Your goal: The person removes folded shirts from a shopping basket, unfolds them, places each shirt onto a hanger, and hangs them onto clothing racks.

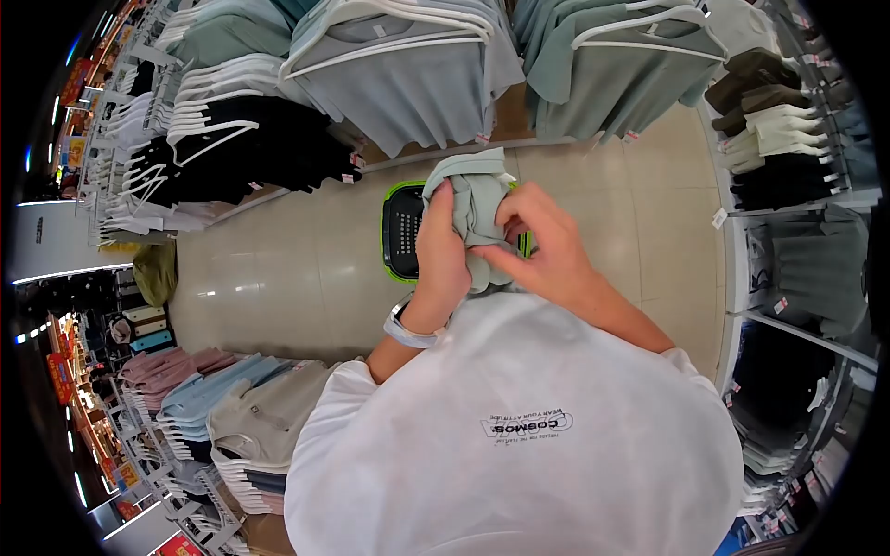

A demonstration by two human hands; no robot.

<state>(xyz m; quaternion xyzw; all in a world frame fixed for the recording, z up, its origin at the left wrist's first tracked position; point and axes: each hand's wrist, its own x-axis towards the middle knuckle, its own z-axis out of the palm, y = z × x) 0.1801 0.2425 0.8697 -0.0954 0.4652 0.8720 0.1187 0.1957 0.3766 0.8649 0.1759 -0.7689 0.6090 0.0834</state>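
Note:
A bunched pale green garment [475, 190] is held up in front of my chest; its exact kind is hidden by the folds. My left hand [442, 243] grips its left side, thumb on top, with a watch on that wrist. From the right, my right hand [540, 233] has curled fingers and thumb closed on the cloth. Below the garment, a black shopping basket [401, 232] with a bright green rim stands on the floor, partly hidden by my hands and the cloth.
Grey shirts [389, 88] and green shirts [621, 88] hang on the rack ahead. Black clothes [269, 139] hang at the left. More shirts [264, 408] fill a rack at the lower left. Shelving with hanging clothes [807, 259] lines the right. Tiled floor [278, 269] runs between them.

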